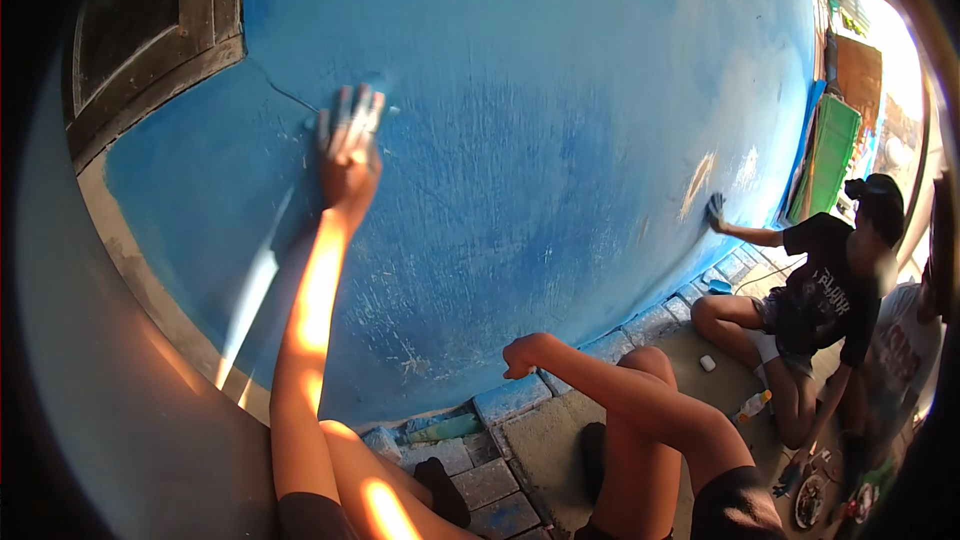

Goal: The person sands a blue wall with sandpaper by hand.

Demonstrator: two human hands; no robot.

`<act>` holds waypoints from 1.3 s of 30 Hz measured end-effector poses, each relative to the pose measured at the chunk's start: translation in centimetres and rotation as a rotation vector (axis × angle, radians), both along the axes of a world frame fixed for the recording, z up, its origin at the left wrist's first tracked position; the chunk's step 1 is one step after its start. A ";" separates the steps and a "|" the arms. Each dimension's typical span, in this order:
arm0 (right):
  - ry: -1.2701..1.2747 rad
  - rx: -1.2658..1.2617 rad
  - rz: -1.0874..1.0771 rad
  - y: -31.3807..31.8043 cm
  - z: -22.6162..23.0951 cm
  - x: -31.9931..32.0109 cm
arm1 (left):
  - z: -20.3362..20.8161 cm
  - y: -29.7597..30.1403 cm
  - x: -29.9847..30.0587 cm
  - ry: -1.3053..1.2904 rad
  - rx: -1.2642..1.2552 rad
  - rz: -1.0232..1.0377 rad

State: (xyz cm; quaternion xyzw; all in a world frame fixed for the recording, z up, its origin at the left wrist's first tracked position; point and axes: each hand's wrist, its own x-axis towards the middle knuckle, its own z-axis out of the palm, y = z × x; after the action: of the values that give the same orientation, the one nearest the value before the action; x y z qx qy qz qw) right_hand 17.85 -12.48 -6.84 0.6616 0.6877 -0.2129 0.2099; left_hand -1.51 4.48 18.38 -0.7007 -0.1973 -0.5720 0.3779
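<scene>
A blue painted wall (560,140) with scuffed, streaky paint fills most of the view. My left hand (350,155) lies against it, arm stretched up, fingers extended and slightly apart. Motion blurs the fingers, which look pale and smudged; a darker blue patch shows around their tips. I see no tool under that palm, though its underside is hidden. Lower down, in front of the wall's base, my right hand (525,353) hangs from a bent wrist beside my raised knee. Its fingers curl inward loosely, and nothing shows in them.
A wooden-framed window (215,0) borders the wall at upper left. At right a seated person (825,280) touches the wall with one hand; another person (905,350) sits behind. Paving bricks (490,485), a bottle (755,405) and a plate (809,500) lie below. A green panel (830,155) leans beyond.
</scene>
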 end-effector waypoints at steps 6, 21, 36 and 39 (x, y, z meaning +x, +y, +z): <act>-0.108 -0.081 -0.013 0.5 0.6 -0.8 | -11.4 0.4 6.6 0.539 0.026 -0.210; -0.077 -0.044 0.062 0.1 0.8 -0.8 | 3.7 3.2 -8.2 -0.392 0.131 0.058; 0.007 0.020 -0.058 -0.4 2.1 -0.9 | 3.2 2.3 -5.2 -0.255 0.195 0.050; -0.018 0.030 0.018 0.1 1.8 -0.8 | 2.9 2.7 -6.2 -0.259 0.174 0.081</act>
State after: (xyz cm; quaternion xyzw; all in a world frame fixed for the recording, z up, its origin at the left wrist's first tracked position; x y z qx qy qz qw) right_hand 17.09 -12.39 -5.01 0.6604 0.6947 -0.1949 0.2081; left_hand -7.72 7.18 21.28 -0.5772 -0.2220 -0.6568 0.4314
